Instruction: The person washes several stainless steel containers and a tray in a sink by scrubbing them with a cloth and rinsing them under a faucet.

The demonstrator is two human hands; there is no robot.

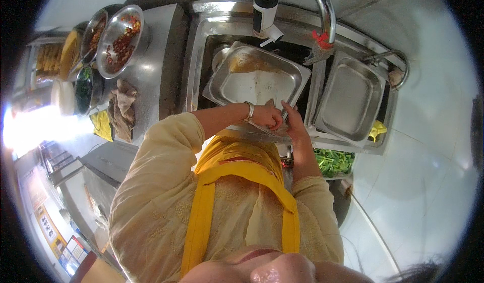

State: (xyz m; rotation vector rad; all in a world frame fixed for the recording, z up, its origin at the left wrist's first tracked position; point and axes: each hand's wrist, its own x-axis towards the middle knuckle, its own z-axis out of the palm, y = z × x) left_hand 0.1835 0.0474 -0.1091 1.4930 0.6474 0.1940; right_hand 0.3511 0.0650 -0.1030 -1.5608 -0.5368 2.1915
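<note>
A rectangular steel tray (262, 83) lies at a slant in the left sink basin, with brownish residue along its far inner wall and a wet floor. My left hand (268, 116), a bracelet on its wrist, is closed at the tray's near edge on a greyish thing that I cannot make out. Close beside it, my right hand (295, 121) has its fingers over the tray's near right rim. A pale round dish (220, 58) partly shows behind the tray's left side.
A second steel tray (350, 99) rests at the sink's right, near a yellow cloth-like thing (377, 130). A faucet (327, 15) hangs over the sink. Leafy greens (334, 163) sit below right. On the left counter (154, 68) stand a bowl of chopped red peppers (120, 43) and a brown rag (122, 109).
</note>
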